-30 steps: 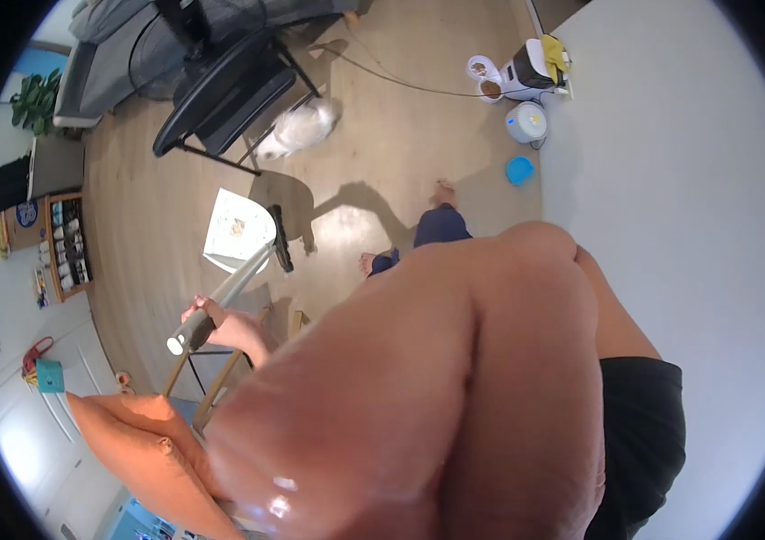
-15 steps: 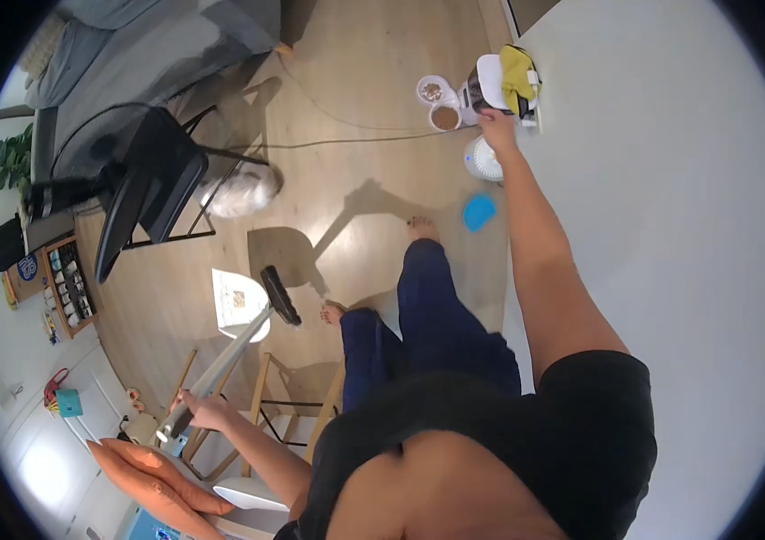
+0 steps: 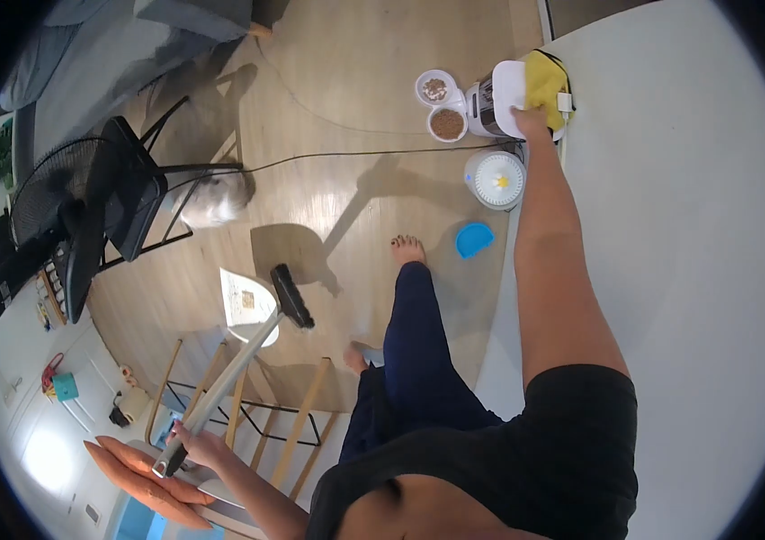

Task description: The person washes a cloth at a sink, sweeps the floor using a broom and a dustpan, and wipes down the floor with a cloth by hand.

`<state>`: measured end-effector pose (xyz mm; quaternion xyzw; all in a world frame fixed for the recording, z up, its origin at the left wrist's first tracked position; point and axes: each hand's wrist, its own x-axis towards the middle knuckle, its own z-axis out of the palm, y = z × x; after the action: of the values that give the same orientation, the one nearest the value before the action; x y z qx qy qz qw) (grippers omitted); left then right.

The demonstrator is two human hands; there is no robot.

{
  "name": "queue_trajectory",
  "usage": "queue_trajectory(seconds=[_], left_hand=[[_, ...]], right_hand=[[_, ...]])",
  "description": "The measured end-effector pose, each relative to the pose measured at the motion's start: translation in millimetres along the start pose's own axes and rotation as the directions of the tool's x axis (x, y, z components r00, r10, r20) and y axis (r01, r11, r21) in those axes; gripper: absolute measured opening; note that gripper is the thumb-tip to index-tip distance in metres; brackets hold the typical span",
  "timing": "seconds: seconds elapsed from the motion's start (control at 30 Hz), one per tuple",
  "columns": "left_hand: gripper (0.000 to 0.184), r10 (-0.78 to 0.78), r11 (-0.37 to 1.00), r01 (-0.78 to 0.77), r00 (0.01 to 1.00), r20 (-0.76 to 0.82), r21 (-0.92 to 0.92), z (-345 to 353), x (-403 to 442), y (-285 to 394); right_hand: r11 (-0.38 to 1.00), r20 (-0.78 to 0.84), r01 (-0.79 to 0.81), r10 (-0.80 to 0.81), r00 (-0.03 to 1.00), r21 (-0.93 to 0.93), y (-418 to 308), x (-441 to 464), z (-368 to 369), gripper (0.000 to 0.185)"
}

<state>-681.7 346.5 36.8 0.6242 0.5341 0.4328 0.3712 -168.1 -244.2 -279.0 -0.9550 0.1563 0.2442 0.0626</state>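
Observation:
My left hand [image 3: 198, 447] is wrapped round the upper end of a long pale handle. This belongs to a broom [image 3: 231, 373], whose black head [image 3: 292, 297] is down by the floor. With my arm stretched forward, my right hand [image 3: 531, 121] is at the lower edge of a yellow cloth [image 3: 546, 85], its fingers closed there. The cloth lies over the white top of a pet feeder [image 3: 508, 94]. Two joined bowls of kibble [image 3: 447, 124] stand in front of the feeder. Close below my right wrist is a round white water fountain [image 3: 497, 180] with a yellow flower.
A blue half-round mat [image 3: 474, 239] lies near my foot. A white round-ended panel [image 3: 237, 292] is beside the broom head. A black cable [image 3: 337, 155] crosses the floor. A fan [image 3: 63, 202], a black chair [image 3: 135, 189], a fluffy pet [image 3: 219, 198] and wooden chair legs [image 3: 301, 414] are at left.
My right hand has shifted along the feeder's edge onto the yellow cloth. The view has moved, so the feeder and the fountain show more fully. My left hand still holds the broom.

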Motion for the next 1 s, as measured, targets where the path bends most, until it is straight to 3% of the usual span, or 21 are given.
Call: queue_trajectory(seconds=[0.07,0.1,0.13,0.17,0.2,0.27,0.3,0.37,0.47,0.5,0.57,0.6,0.67,0.7,0.77,0.8,0.87,0.9,0.93,0.97,1.0], left_hand=[[0.009,-0.019,0.999,0.018,0.999,0.028,0.033,0,-8,7],[0.01,-0.038,0.999,0.037,0.998,0.052,0.028,1,-6,11],[0.012,-0.057,0.998,0.056,0.996,0.074,0.016,4,-10,13],[0.012,-0.086,0.991,0.093,0.993,0.077,-0.092,6,-13,16],[0.012,-0.092,0.991,0.098,0.993,0.07,-0.093,6,-14,16],[0.013,-0.073,0.987,0.083,0.995,0.073,-0.138,6,-10,4],[0.012,-0.142,0.973,0.149,0.989,0.049,-0.174,14,-19,15],[0.012,-0.12,0.978,0.13,0.99,0.07,-0.161,9,-14,14],[0.012,-0.109,0.975,0.121,0.991,0.076,-0.187,-1,-7,5],[0.013,-0.108,0.971,0.125,0.99,0.092,-0.203,0,-9,10],[0.018,-0.13,0.96,0.155,0.984,0.118,-0.233,-13,-10,7],[0.018,-0.144,0.959,0.166,0.984,0.109,-0.229,-23,-7,4],[0.021,-0.278,0.945,0.281,0.96,0.045,-0.168,-35,-4,5],[0.02,-0.301,0.941,0.304,0.953,0.044,-0.15,-72,38,5],[0.02,-0.324,0.939,0.324,0.946,0.022,-0.114,-78,40,10],[0.021,-0.332,0.94,0.331,0.943,0.002,-0.081,-86,42,8],[0.02,-0.294,0.947,0.299,0.954,0.06,-0.116,-113,62,-25],[0.021,-0.278,0.951,0.291,0.952,0.127,-0.103,-130,70,-42],[0.023,-0.257,0.955,0.278,0.948,0.186,-0.098,-156,94,-62],[0.025,-0.27,0.952,0.286,0.952,0.145,-0.105,-154,88,-63],[0.027,-0.282,0.951,0.289,0.956,0.08,-0.106,-150,87,-63]], right_hand=[[0.923,0.078,0.174,-0.157,0.985,-0.345,23,17,-1,0.041],[0.919,0.083,0.182,-0.163,0.983,-0.351,37,22,2,0.041],[0.949,-0.158,0.195,-0.159,0.975,0.246,53,27,3,0.035],[0.617,-0.339,0.276,-0.015,0.941,0.737,65,33,6,0.03],[0.62,-0.341,0.281,-0.023,0.94,0.733,61,23,-8,0.03],[0.455,-0.396,0.27,0.208,0.894,0.848,53,-5,-36,0.025],[0.459,-0.399,0.273,0.203,0.894,0.845,51,-17,-55,0.025],[0.286,-0.24,0.165,0.248,0.939,0.944,45,-40,-89,0.025],[0.24,-0.402,0.364,0.135,0.906,0.9,32,-74,-119,0.035],[0.247,-0.403,0.365,0.124,0.907,0.897,29,-83,-134,0.035],[0.404,-0.483,0.411,0.091,0.871,0.817,19,-109,-161,0.031],[0.414,-0.483,0.412,0.078,0.872,0.812,13,-123,-175,0.031],[0.518,-0.724,0.589,0.089,0.685,0.621,-4,-149,-200,0.031],[0.522,-0.73,0.595,0.079,0.679,0.61,-47,-208,-205,0.031],[0.638,-0.883,0.654,0.089,0.462,0.407,-61,-229,-228,0.033],[0.64,-0.885,0.659,0.073,0.46,0.395,-65,-230,-232,0.033],[0.815,-0.793,0.567,-0.265,0.549,0.12,-79,-230,-242,0.034],[0.807,-0.787,0.581,-0.29,0.545,0.105,-90,-242,-242,0.034],[0.755,-0.745,0.618,-0.278,0.607,0.221,-126,-274,-230,0.033],[0.691,-0.69,0.64,-0.282,0.666,0.335,-142,-288,-227,0.032],[0.693,-0.662,0.675,-0.385,0.643,0.253,-149,-298,-217,0.033]])
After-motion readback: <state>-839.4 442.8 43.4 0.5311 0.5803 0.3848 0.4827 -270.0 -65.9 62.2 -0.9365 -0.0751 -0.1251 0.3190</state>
